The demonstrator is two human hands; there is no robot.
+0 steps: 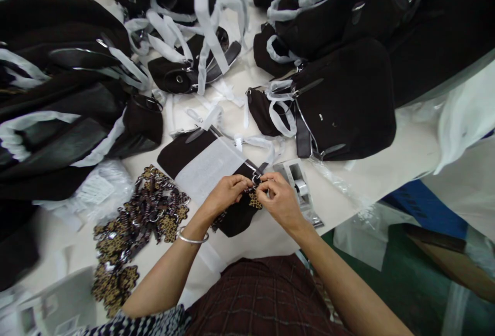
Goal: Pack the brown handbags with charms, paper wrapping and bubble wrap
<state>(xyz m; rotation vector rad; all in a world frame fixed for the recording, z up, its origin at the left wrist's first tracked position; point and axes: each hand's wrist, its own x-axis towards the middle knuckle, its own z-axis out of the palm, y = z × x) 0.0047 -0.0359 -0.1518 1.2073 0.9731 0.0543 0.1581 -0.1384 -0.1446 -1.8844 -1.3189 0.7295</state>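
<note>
A dark handbag (185, 158) with a white sheet (211, 163) across it lies in front of me. At its right end, my left hand (230, 191) and my right hand (279, 198) meet with fingertips pinched. Between them is a bag charm (255, 200) with a leopard-patterned flower and a metal ring. Both hands grip parts of this charm, beside the bag's strap; whether the ring is fastened to the strap is too small to tell. A pile of similar charms (166, 222) lies left of my left forearm.
Dark handbags with white-wrapped handles (344, 99) lie along the right and back, others (77, 124) at the left. A tape dispenser (301, 186) sits by my right hand. Clear plastic wrap (104, 186) lies left, and a pale box (58, 305) stands lower left.
</note>
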